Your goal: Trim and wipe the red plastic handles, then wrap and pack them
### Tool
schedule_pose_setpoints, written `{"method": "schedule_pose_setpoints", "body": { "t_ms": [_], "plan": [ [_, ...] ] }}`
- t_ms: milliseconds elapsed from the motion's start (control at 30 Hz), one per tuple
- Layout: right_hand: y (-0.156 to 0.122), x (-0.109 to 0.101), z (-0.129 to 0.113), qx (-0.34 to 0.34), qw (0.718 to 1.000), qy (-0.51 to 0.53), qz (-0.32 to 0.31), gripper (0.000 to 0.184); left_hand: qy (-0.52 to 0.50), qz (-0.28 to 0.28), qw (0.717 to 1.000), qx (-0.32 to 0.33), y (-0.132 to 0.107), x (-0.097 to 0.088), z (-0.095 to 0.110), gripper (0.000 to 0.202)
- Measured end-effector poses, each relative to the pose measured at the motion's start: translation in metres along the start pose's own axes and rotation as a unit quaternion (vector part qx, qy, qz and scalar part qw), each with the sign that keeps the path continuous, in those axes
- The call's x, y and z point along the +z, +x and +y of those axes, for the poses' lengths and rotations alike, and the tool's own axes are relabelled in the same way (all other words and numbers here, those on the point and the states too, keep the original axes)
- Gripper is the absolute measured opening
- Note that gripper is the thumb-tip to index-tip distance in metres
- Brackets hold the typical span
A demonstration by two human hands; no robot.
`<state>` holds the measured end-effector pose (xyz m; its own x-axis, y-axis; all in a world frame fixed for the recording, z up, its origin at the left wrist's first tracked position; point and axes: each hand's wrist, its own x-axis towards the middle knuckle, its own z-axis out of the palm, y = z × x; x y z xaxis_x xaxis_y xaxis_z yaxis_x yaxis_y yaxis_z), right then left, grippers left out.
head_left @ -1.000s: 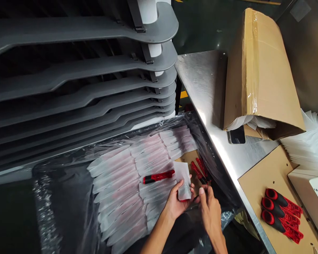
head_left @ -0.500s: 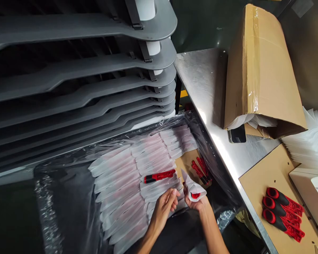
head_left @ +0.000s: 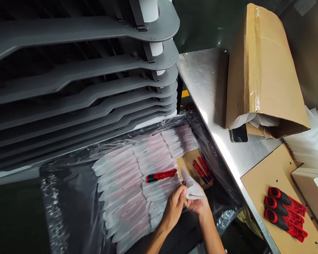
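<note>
A white translucent sleeve [head_left: 193,188] lies across my right hand [head_left: 200,205], whose fingers are curled around it from beneath. A sliver of red shows at the sleeve's near edge; the rest of what is inside is hidden. My left hand [head_left: 175,204] is closed, its thumb and fingertips pinching the sleeve's left edge. Just beyond the hands, a loose red and black handle-like part [head_left: 161,175] rests on rows of white-wrapped pieces [head_left: 124,190]. Two more red and black parts [head_left: 202,170] lie on brown cardboard [head_left: 188,161] to the right.
Black plastic film [head_left: 71,197] lines the bin holding the rows. Stacked grey panels [head_left: 100,67] rise behind it. On the metal table [head_left: 209,95] at right are a cardboard box [head_left: 275,70], a phone [head_left: 239,134], a pile of white sleeves [head_left: 307,134] and three red and black parts [head_left: 284,211].
My left hand has moved right and taken the sleeve's edge. The sleeve's mouth, earlier round with red showing inside, is now flattened. The view has shifted slightly.
</note>
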<state>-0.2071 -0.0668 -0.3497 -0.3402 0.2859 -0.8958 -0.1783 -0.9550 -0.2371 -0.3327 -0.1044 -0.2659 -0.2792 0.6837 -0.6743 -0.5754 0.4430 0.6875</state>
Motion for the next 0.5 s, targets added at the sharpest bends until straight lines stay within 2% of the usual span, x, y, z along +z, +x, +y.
{"method": "schedule_pose_setpoints", "body": {
  "t_ms": [67, 133, 267, 400, 500],
  "plan": [
    [0.001, -0.002, -0.001, 0.002, 1.0, 0.027, 0.01, 0.024, -0.023, 0.02, 1.0, -0.007, 0.002, -0.009, -0.002, 0.034],
    [0.005, -0.003, -0.001, -0.007, 0.999, 0.042, 0.024, 0.019, -0.053, 0.073, 0.996, -0.006, 0.003, -0.021, -0.005, 0.049],
    [0.028, -0.002, -0.007, -0.068, 0.993, 0.058, 0.077, 0.014, -0.085, 0.177, 0.98, -0.011, 0.003, -0.044, -0.014, 0.057],
    [0.075, 0.01, -0.026, -0.125, 0.981, 0.038, 0.144, 0.023, -0.067, 0.185, 0.977, -0.086, -0.004, -0.053, -0.03, 0.064],
    [0.112, 0.023, -0.044, -0.162, 0.973, 0.002, 0.164, 0.03, -0.052, 0.166, 0.979, -0.106, -0.009, -0.056, -0.042, 0.064]
  ]
}}
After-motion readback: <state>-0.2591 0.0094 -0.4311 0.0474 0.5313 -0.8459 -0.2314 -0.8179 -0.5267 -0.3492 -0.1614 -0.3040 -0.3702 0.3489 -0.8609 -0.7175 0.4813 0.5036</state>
